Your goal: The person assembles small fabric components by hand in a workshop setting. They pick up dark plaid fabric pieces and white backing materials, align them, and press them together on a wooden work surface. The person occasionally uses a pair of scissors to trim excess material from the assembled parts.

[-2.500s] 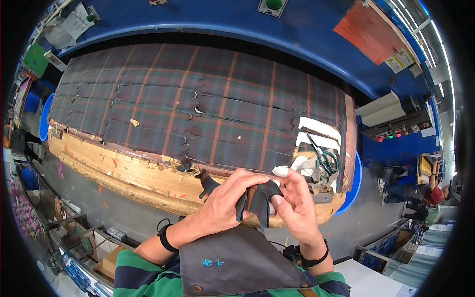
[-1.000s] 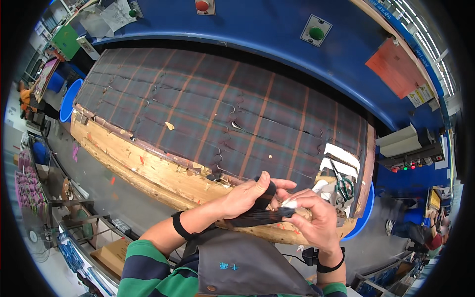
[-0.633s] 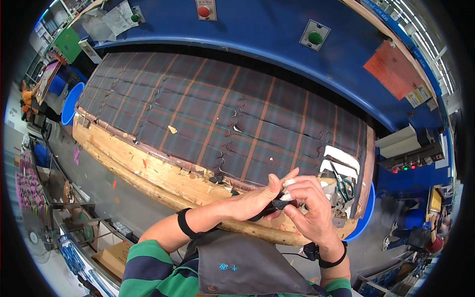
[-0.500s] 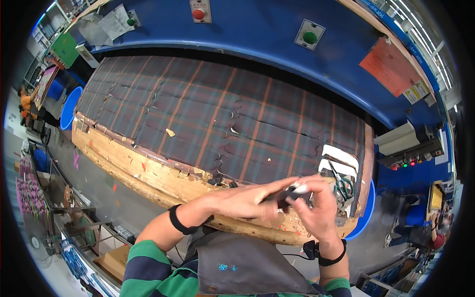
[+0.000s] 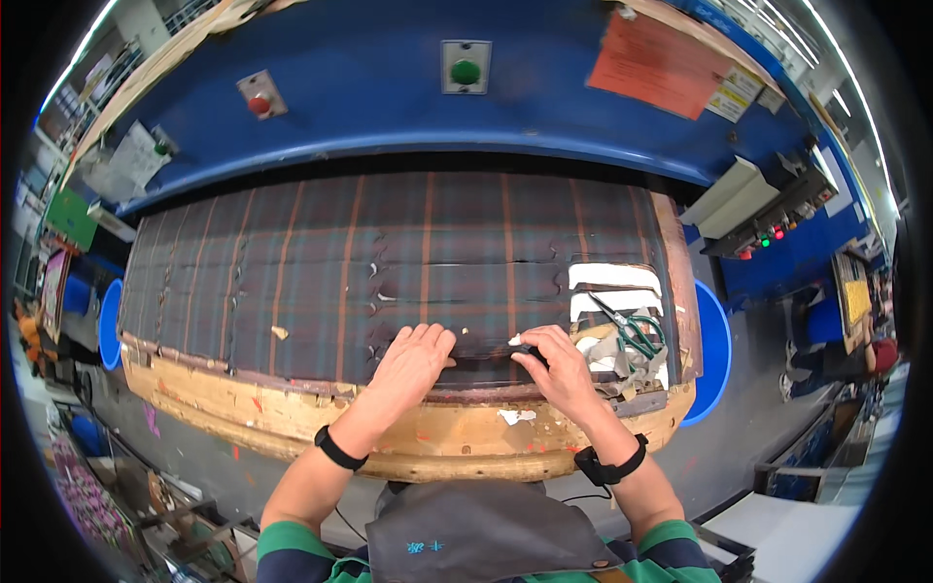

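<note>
Left hand [image 5: 413, 358] lay flat, palm down, fingers spread and released, on plaid fabric [image 5: 389, 253] near front edge of wooden cutting board [image 5: 292, 428]. Gripped nothing; fingertips just touched left end of dark strip [image 5: 483, 346]. Right hand [image 5: 556, 367] pressed down on same strip from the other side, fingers curled over its right end, index finger wrapped in white tape [image 5: 515, 340]. Whether pinching the strip or only pressing it: could not tell. Dark strip sat on the fabric between both hands, lying roughly left to right, hard to separate from the dark plaid underneath.

Black bands on both wrists. Green striped sleeves and grey apron [image 5: 486, 534] at lower edge.

Plaid fabric, dark with orange lines, covered most of the board, several small cut-outs showing in it. Small pale scrap [image 5: 280, 332] lay on fabric well left of left hand. Green-handled scissors [image 5: 632, 330] lay just right of right hand, on white paper pieces [image 5: 612, 282] and offcuts. Bit of white scrap [image 5: 515, 416] stuck on board's worn front edge below right hand.

Blue press machine [image 5: 389, 97] rose behind the board, with red button [image 5: 259, 102] and green button [image 5: 466, 72] on its face, orange sheet [image 5: 651, 63] upper right. Control box with small lights [image 5: 768, 209] at right. Blue round bin [image 5: 714, 350] right of board, another blue bin [image 5: 109, 325] left.
</note>
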Tool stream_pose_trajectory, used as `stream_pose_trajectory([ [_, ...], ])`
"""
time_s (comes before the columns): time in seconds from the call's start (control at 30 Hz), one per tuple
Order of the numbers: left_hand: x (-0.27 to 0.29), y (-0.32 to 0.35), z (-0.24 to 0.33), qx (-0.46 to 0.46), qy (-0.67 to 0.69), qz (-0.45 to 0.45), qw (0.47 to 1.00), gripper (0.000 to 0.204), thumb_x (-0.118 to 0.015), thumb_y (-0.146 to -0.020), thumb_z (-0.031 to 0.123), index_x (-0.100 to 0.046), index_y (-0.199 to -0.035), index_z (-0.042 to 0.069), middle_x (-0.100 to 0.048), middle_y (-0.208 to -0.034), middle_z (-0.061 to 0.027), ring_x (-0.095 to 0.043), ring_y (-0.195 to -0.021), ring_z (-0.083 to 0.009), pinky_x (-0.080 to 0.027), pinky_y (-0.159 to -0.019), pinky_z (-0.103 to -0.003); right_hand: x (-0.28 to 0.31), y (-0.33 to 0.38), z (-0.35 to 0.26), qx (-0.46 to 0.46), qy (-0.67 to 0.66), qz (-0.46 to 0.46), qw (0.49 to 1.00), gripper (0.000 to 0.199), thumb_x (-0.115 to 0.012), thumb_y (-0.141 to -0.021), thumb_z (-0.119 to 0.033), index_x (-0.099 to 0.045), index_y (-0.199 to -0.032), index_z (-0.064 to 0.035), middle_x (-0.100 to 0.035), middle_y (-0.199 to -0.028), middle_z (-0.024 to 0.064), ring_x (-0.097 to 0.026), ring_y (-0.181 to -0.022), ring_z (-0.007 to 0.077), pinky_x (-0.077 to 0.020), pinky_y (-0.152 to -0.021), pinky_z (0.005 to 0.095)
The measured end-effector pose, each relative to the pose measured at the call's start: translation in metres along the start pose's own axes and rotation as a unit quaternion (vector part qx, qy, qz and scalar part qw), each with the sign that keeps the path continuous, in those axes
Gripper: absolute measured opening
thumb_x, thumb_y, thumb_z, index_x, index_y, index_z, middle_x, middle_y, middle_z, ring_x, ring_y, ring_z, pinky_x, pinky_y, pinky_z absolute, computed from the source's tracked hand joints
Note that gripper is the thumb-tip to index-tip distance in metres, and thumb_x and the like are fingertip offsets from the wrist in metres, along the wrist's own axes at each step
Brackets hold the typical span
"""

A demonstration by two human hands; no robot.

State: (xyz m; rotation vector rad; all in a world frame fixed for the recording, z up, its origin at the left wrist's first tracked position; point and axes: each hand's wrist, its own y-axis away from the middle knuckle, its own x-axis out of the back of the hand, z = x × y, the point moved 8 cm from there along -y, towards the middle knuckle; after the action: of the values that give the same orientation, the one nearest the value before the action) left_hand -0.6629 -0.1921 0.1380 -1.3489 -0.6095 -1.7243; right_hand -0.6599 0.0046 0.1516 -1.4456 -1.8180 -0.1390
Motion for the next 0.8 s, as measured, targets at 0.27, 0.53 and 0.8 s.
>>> stream_pose_trajectory([
  [0.27,0.032,-0.034,0.047,0.038,0.351,-0.154,0.923,0.052,-0.081,-0.087,0.028,-0.062,-0.131,0.006,-0.073,-0.113,-0.0166,-0.07,-0.103,-0.0384,-0.055,-0.086,-0.043,0.054,-0.037,-0.087,0.088,0.014,-0.102,0.991,0.026,-0.077,-0.088,-0.008,-0.066,-0.11,-0.0005,-0.066,-0.1,0.0127,-0.065,-0.095,0.0323,-0.0538,-0.081,0.0403],
  [0.53,0.021,-0.072,0.085,0.092,0.689,0.007,0.719,0.021,-0.061,-0.106,0.022,-0.064,-0.11,0.002,-0.069,-0.092,-0.0076,-0.065,-0.084,-0.0136,-0.054,-0.075,-0.033,0.079,-0.034,-0.028,-0.143,-0.312,-0.083,0.936,0.08,-0.071,-0.1,-0.031,-0.026,-0.159,-0.0017,-0.051,-0.146,0.0188,-0.053,-0.133,0.0258,-0.0433,-0.112,0.0421],
  [0.8,0.008,-0.143,0.111,0.139,0.853,0.234,0.445,0.027,-0.052,-0.109,0.032,-0.057,-0.116,0.006,-0.066,-0.105,-0.0098,-0.067,-0.103,-0.0266,-0.055,-0.098,-0.044,0.096,0.021,0.069,-0.289,-0.395,-0.064,0.87,0.024,-0.059,-0.105,-0.01,-0.057,-0.124,0.0036,-0.071,-0.109,0.0091,-0.071,-0.096,0.0147,-0.0583,-0.083,0.0312],
])
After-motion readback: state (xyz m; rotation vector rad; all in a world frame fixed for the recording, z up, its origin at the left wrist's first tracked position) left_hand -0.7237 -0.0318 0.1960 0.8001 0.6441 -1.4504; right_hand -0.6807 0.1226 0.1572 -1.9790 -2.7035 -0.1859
